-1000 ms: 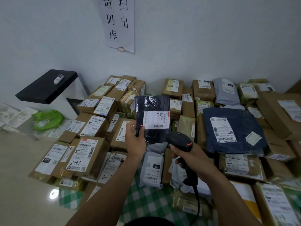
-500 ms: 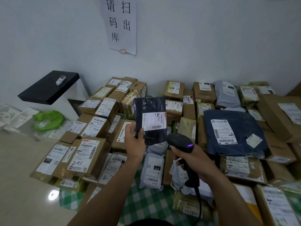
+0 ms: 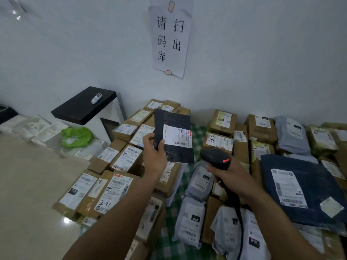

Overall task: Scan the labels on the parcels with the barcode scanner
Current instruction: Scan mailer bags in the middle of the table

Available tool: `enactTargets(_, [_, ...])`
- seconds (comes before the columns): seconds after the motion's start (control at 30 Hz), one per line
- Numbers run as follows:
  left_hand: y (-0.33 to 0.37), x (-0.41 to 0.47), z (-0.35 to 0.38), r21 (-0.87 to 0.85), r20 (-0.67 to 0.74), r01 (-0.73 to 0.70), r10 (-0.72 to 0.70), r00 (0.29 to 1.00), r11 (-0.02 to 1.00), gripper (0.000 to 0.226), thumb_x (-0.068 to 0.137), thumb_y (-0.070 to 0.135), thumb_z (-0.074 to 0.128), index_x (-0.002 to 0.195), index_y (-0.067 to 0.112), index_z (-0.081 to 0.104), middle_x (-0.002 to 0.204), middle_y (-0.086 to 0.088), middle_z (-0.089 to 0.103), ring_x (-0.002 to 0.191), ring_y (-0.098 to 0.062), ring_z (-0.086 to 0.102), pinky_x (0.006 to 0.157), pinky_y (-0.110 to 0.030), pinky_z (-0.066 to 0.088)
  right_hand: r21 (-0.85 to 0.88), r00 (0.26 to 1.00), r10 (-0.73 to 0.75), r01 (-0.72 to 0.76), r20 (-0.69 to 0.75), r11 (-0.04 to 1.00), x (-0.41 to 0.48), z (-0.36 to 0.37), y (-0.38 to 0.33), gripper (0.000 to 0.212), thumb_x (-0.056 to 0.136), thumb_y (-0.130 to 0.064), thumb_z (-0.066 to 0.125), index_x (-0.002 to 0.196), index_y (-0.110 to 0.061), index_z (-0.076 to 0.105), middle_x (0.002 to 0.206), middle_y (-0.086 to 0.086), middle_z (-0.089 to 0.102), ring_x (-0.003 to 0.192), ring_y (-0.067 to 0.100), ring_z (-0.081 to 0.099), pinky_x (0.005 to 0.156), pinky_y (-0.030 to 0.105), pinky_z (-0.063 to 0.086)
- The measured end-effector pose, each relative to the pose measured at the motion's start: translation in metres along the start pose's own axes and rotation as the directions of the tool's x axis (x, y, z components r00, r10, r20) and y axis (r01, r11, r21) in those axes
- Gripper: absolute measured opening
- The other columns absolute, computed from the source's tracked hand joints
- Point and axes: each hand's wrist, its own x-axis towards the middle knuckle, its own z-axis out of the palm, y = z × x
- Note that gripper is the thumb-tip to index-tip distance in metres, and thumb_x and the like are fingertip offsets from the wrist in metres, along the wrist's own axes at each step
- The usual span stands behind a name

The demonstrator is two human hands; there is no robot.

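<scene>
Pinched by its left edge in the left hand (image 3: 154,151), thumb in front: a flat black plastic mailer parcel (image 3: 174,121), white barcode label (image 3: 177,136) facing near, raised over the brown cardboard boxes (image 3: 105,192) at centre. Clenched in the right hand (image 3: 231,173), just right of and nearer than that parcel, not touching: a black corded handheld barcode scanner (image 3: 216,156), red light glowing on its head. Below, on a green-checked cloth (image 3: 172,248): grey plastic mailers (image 3: 189,220).

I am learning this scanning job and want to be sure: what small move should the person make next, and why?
Probably tilt the scanner in the right hand up toward the barcode on the label. The left hand holds the dark parcel with its label facing the person, and the scanner sits below and right of it.
</scene>
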Motion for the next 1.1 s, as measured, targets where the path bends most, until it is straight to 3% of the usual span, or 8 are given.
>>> enactTargets(0.13, [0.008,0.074,0.006,0.053,0.027,0.028,-0.030,0.999,0.998,0.029,0.103,0.020,0.060,0.125,0.027,0.043,0.131,-0.005,0.067,0.114,-0.022,0.067,0.092,-0.048,0.060,-0.142,0.999,-0.039,0.041,0.022,0.989,0.050,0.000,-0.032,0.045,0.092,-0.024,0.078,0.131,-0.036,0.059,0.095,0.001,0.077,0.078,0.016,0.073,0.074,0.037,0.061])
enactTargets(0.27, [0.005,0.149,0.025,0.113,0.069,0.030,-0.038,0.997,0.993,0.028,0.103,0.013,0.061,0.127,0.016,0.047,0.120,0.001,0.063,0.109,-0.018,0.063,0.081,-0.023,0.054,-0.229,0.998,-0.046,0.053,0.038,0.972,0.103,0.001,-0.059,0.030,0.094,-0.025,0.076,0.110,-0.044,0.059,0.088,0.000,0.074,0.062,-0.001,0.062,0.060,0.018,0.049])
enactTargets(0.4, [-0.010,0.207,0.050,0.155,0.090,0.069,-0.083,0.992,0.986,0.023,0.104,0.014,0.059,0.122,0.020,0.046,0.117,0.005,0.060,0.102,-0.013,0.060,0.060,-0.012,0.044,-0.284,0.999,-0.039,0.037,-0.002,0.958,0.153,0.001,-0.068,0.029,0.094,-0.026,0.076,0.103,-0.047,0.058,0.091,-0.013,0.071,0.074,0.002,0.065,0.071,0.025,0.052])
enactTargets(0.6, [-0.046,0.275,0.083,0.180,0.124,0.106,-0.129,0.984,0.978,0.015,0.104,0.017,0.059,0.115,0.023,0.051,0.110,0.001,0.064,0.107,-0.023,0.066,0.069,-0.020,0.048,-0.262,0.999,0.046,-0.049,-0.020,0.964,0.195,0.004,-0.046,0.036,0.094,-0.028,0.076,0.123,-0.039,0.058,0.097,-0.014,0.070,0.080,-0.004,0.063,0.063,0.017,0.046])
enactTargets(0.7, [-0.058,0.290,0.089,0.293,0.132,0.063,-0.106,0.986,0.954,0.018,0.105,0.022,0.057,0.123,0.022,0.052,0.110,0.003,0.062,0.107,-0.022,0.063,0.073,-0.025,0.047,-0.230,0.995,0.093,-0.100,-0.039,0.968,0.207,0.009,-0.031,0.047,0.092,-0.033,0.077,0.134,-0.033,0.056,0.097,-0.011,0.068,0.086,0.005,0.064,0.066,0.023,0.044])
enactTargets(0.87, [-0.068,0.282,0.095,0.702,0.146,-0.174,0.099,0.984,0.690,0.051,0.098,0.026,0.065,0.144,0.023,0.045,0.148,-0.004,0.051,0.137,-0.030,0.045,0.112,-0.052,0.040,-0.224,0.993,0.115,-0.119,-0.033,0.967,0.213,0.010,-0.026,0.043,0.092,-0.030,0.078,0.129,-0.037,0.056,0.090,-0.009,0.068,0.078,0.006,0.063,0.068,0.024,0.045])
enactTargets(0.97, [-0.063,0.247,0.103,0.585,0.241,-0.260,0.141,0.960,0.768,0.044,0.098,0.020,0.065,0.140,0.021,0.053,0.141,-0.005,0.057,0.131,-0.027,0.051,0.110,-0.041,0.042,-0.213,0.995,0.095,-0.100,-0.033,0.972,0.203,0.008,-0.030,0.031,0.095,-0.024,0.075,0.113,-0.043,0.058,0.078,-0.009,0.068,0.062,-0.003,0.061,0.059,0.017,0.046])
enactTargets(1.1, [-0.064,0.162,0.113,0.385,0.360,-0.126,-0.023,0.933,0.914,0.029,0.099,0.019,0.064,0.128,0.020,0.060,0.129,-0.001,0.062,0.116,-0.020,0.060,0.098,-0.036,0.051,-0.224,0.990,0.114,-0.129,-0.079,0.966,0.179,0.005,-0.028,0.029,0.096,-0.026,0.074,0.110,-0.046,0.059,0.074,-0.009,0.069,0.052,-0.005,0.059,0.052,0.017,0.047])
